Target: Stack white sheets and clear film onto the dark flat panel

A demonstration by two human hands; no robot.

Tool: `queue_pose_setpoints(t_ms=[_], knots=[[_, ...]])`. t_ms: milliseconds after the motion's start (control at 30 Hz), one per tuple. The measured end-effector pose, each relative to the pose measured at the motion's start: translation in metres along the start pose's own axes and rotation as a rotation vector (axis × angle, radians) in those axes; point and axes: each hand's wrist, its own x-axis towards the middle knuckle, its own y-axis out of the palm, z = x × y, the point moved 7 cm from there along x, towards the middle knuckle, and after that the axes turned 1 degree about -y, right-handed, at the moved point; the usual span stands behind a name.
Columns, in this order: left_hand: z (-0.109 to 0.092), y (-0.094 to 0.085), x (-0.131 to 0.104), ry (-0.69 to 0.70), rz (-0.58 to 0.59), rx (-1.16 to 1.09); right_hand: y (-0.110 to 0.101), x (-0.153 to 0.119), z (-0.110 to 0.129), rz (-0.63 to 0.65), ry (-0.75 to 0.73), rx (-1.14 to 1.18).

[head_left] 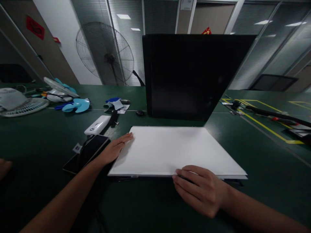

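A large white sheet or panel [170, 149] lies flat, with a dark layer showing under its near edge. My left hand [115, 149] rests along its left edge, fingers stretched out and fingertips on the white surface. At the near edge, right of the middle, my right hand [199, 187] touches the rim with bent fingertips; whether it grips the edge is hard to make out. Behind the panel stands a big black box-like case or lid [191, 77]. Left of my left hand lie a black phone-like device [87, 153] and a white device [97, 125].
The green table [136, 207] carries blue fan blades [77, 105], a white fan grille [25, 106], cloth scraps [117, 104] and a small black object [140, 113]. Cables and tools [284, 120] lie at right. Part of another hand [5, 167] shows at far left.
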Motion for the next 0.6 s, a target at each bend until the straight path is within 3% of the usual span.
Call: queue_pose_setpoints(t_ms=[333,600], knots=[[-0.015,-0.004,-0.001,-0.043,0.030,-0.073,-0.019,0.003,-0.009,0.001,-0.020,-0.069],[-0.014,-0.006,0.000,0.030,-0.028,-0.058,-0.029,-0.001,-0.022,0.007,0.038,-0.050]])
